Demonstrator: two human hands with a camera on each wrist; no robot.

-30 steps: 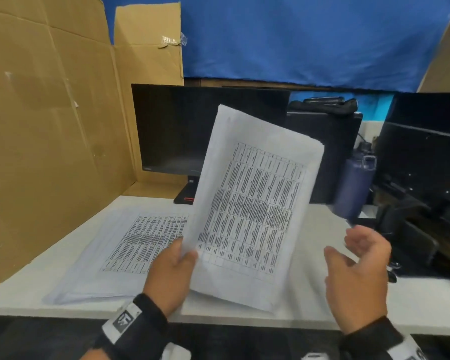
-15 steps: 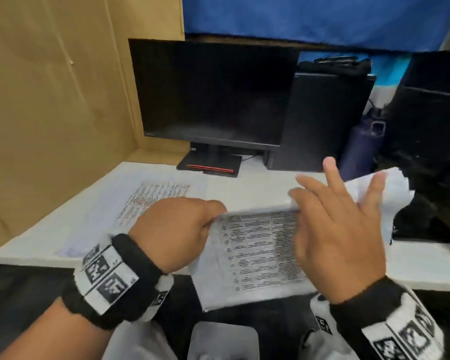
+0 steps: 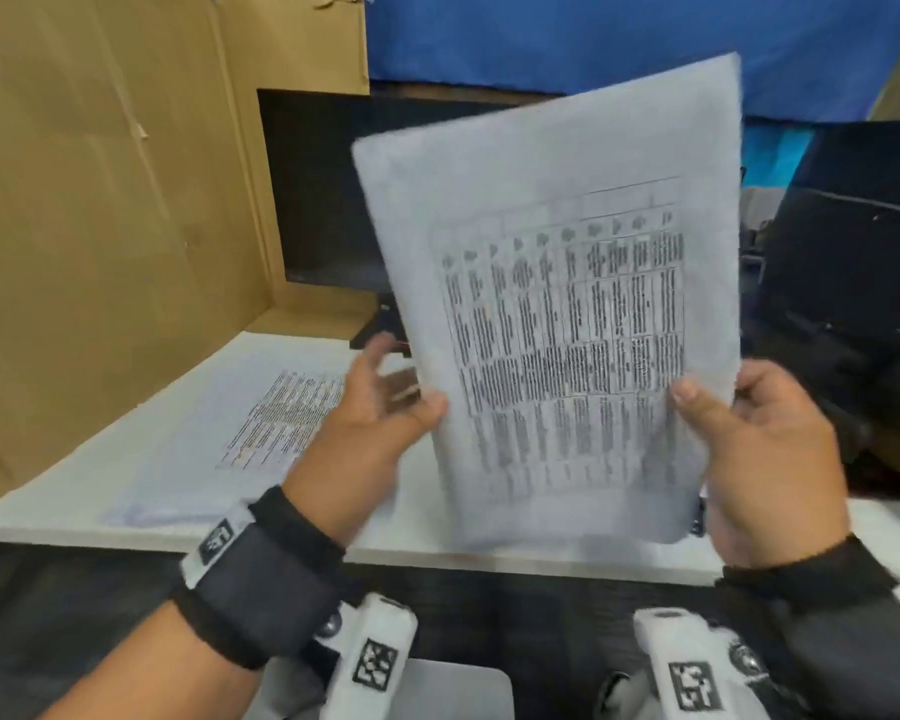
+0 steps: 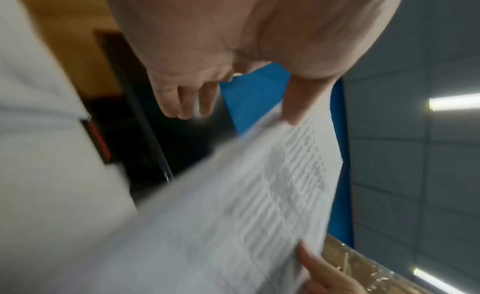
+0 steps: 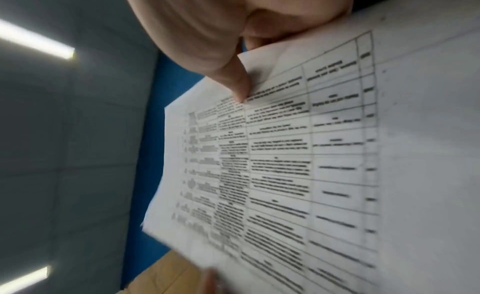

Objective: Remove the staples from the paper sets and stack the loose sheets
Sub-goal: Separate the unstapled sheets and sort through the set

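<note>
I am holding a printed paper set (image 3: 557, 324) upright in the air above the near edge of the worktop (image 3: 100, 459), with both hands. My left hand (image 3: 370, 433) is pinching its lower left edge, thumb on the printed face and the other fingers loose behind. My right hand (image 3: 759, 454) is gripping the lower right edge, thumb pressed on the front. Both grips are closed on the paper only at its margins.

A stack of sheets (image 3: 240, 433) is lying flat on the worktop to the left, in front of the monitor (image 3: 323, 200). I cannot see a staple on the raised set; motion blur is hiding any corner detail. I judge the job now is to find it, so I am keeping the sheets taut and turning the corners toward the head camera, without creasing them.
</note>
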